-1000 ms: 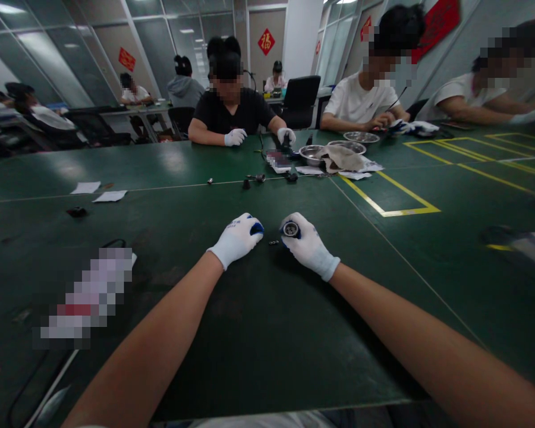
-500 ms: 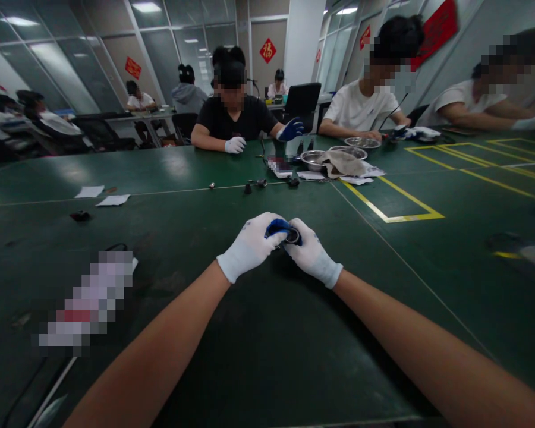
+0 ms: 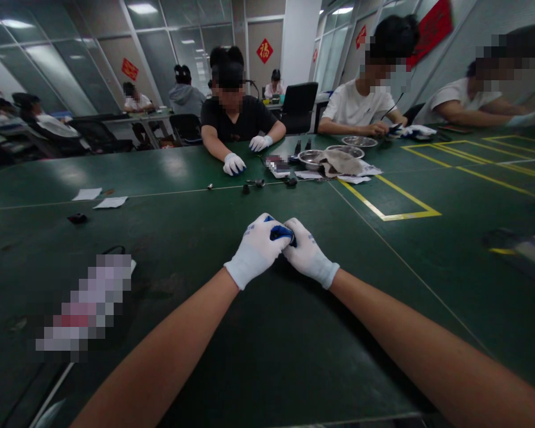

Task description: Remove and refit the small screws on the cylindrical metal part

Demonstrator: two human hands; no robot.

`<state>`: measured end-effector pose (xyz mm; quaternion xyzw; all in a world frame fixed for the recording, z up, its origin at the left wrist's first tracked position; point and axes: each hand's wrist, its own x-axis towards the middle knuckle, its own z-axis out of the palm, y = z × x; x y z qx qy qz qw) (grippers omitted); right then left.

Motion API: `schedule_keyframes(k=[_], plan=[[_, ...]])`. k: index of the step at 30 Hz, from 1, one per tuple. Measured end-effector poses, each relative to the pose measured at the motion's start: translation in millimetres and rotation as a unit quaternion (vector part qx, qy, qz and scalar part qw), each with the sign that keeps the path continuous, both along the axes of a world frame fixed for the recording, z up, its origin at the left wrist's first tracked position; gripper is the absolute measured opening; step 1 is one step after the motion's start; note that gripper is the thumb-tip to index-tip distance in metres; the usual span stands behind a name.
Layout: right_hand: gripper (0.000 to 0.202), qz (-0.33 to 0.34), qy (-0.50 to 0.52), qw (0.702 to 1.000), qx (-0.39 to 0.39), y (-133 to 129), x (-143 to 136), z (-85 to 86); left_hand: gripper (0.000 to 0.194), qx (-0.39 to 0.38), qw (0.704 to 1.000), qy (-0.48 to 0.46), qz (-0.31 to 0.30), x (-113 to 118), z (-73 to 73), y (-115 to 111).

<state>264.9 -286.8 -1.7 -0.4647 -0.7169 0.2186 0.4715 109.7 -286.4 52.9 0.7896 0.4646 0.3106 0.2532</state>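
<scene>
Over the green table, my left hand and my right hand meet in white gloves with blue palms. Their fingers are closed together around a small dark round part. Most of that part is hidden by the fingers, so its exact kind does not show. Beyond my hands lie a small dark cone-shaped piece, a dark cylindrical piece, another dark piece and a small shiny metal piece.
Opposite sits a person in black with gloved hands on the table. Metal bowls and a grey cloth stand at back right, near yellow tape. A blurred-out long object and paper pieces lie left.
My left hand has turned and closed in further, covering the dark ring-shaped end that showed before. The person opposite has lowered a raised gloved hand and reached the other forward.
</scene>
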Motion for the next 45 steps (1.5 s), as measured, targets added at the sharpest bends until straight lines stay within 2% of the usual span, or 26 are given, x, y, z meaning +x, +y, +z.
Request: schedule_keyframes(k=[6, 11, 17, 20, 22, 25, 30, 33, 40, 45], plan=[[0.016, -0.007, -0.028, 1.000, 0.006, 1, -1, -4.2, 0.005, -0.041, 0.998, 0.002, 0.039, 4, 1.0, -1], [0.016, -0.015, -0.024, 1.000, 0.007, 2, 0, -6.5, 0.005, -0.011, 0.997, 0.018, 0.072, 9, -2.3, -3], [0.016, -0.024, -0.039, 0.999, 0.029, 3, 3, -8.9, 0.028, -0.039, 0.992, -0.026, 0.120, 11, -11.9, -2], [0.017, -0.034, -0.047, 0.998, 0.038, 3, 5, -9.0, 0.024, -0.033, 0.993, -0.056, 0.096, 7, -20.6, 3], [0.018, -0.039, -0.041, 0.998, 0.039, 3, 5, -8.4, 0.023, 0.016, 0.995, -0.082, 0.058, 2, -26.1, 5], [0.019, -0.039, -0.017, 0.998, 0.037, 3, 5, -6.1, 0.033, 0.104, 0.989, -0.101, 0.013, -8, -32.0, 7], [0.014, -0.032, 0.029, 0.999, 0.022, 2, 5, -1.2, 0.051, 0.174, 0.983, -0.028, -0.045, -16, -36.4, 3], [0.014, -0.034, 0.050, 0.998, 0.009, 0, 6, 0.4, 0.049, 0.201, 0.976, 0.013, -0.082, -13, -37.5, 1], [0.015, -0.028, 0.062, 0.998, -0.005, -3, 4, 2.5, 0.044, 0.226, 0.969, 0.045, -0.092, -11, -39.2, 0], [0.013, -0.041, 0.050, 0.998, 0.024, -2, 4, 2.8, 0.043, 0.222, 0.969, 0.060, -0.095, -11, -38.4, -1]])
